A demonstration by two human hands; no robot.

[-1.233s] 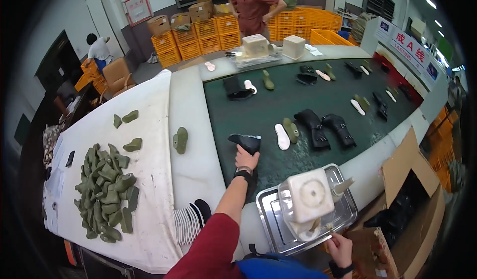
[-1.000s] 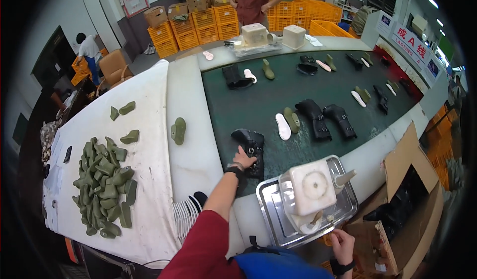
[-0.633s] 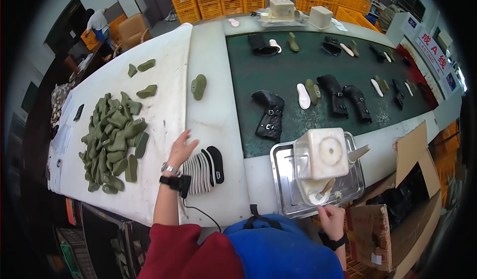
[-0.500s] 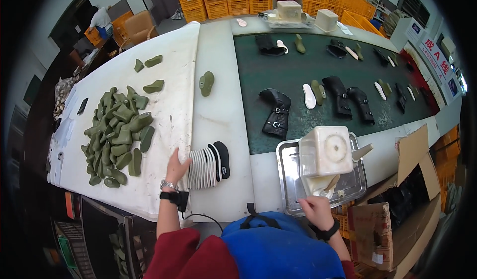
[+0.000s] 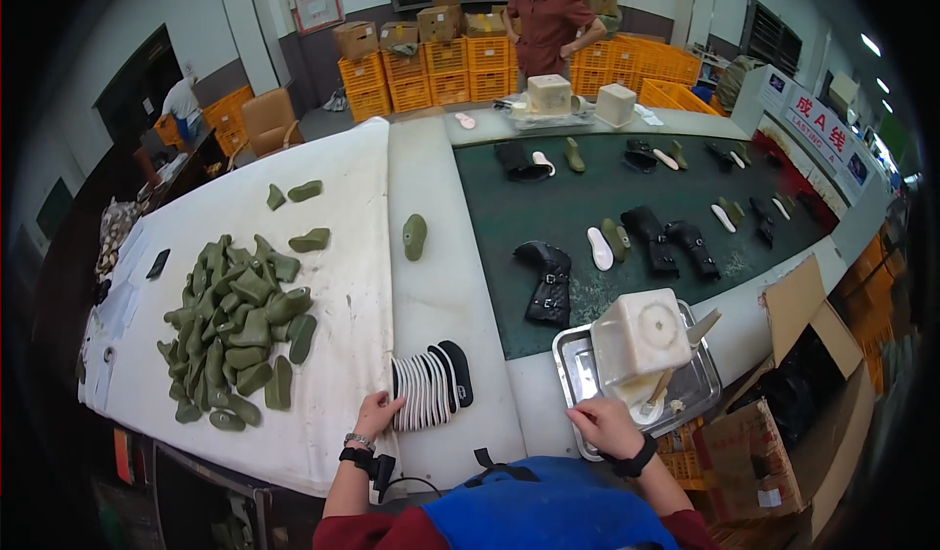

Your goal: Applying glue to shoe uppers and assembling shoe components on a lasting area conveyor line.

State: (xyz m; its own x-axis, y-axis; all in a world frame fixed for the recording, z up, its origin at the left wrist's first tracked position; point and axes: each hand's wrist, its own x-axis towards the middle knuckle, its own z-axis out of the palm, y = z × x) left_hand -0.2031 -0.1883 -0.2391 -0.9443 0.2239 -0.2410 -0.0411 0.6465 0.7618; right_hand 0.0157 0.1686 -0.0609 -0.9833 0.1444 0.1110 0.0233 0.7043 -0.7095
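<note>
A row of pale-edged insoles (image 5: 423, 393), black-topped at its right end, leans on the white table. My left hand (image 5: 376, 417) is at the row's left end, thumb and fingers apart, close to the nearest insole. Whether it touches that insole is hard to tell. By the lower left edge of a metal tray (image 5: 572, 379) is my right hand (image 5: 607, 429), its fingers curled together; what they hold, if anything, is hidden. The tray bears a whitish block-shaped container (image 5: 641, 339) with a stick-like handle (image 5: 659, 385) below it and a pale spout (image 5: 703, 326) at its side.
Green shoe lasts (image 5: 235, 330) lie heaped on white cloth at left; a single last (image 5: 415, 238) lies nearer the middle. The green belt (image 5: 587, 207) carries black boots (image 5: 545, 281), insoles and lasts. An open carton (image 5: 749, 462) stands right. A person (image 5: 550, 26) stands beyond the table.
The view has tilted up, showing more of the far wall and the person there. My left hand has come lower against the end of the insole row. My right hand stays beside the tray.
</note>
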